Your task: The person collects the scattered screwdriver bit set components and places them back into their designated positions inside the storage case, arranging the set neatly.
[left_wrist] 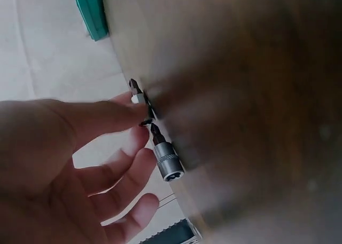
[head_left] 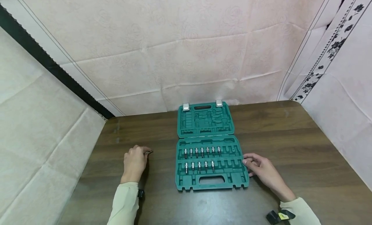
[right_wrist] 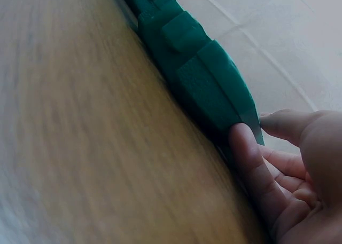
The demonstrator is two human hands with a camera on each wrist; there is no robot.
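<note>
A green plastic socket case (head_left: 212, 179) lies open on the table, two rows of silver bit sockets (head_left: 202, 151) seated in its lower half. Left of it, my left hand (head_left: 135, 163) pinches a small dark-tipped screwdriver bit (left_wrist: 133, 87) between thumb and fingers, at the tabletop. The thumb covers part of this bit. Just beside the fingertips is a bit socket (left_wrist: 168, 161) with a knurled silver body; whether the fingers touch it, I cannot tell. My right hand (head_left: 263, 170) holds the case's right edge, thumb above and a finger against the side wall (right_wrist: 214, 94).
The case lid (head_left: 204, 121), with two silver latches (head_left: 219, 103), leans back toward the far edge of the wooden table (head_left: 139, 128). Pale patterned cloth (head_left: 189, 57) hangs behind and at both sides.
</note>
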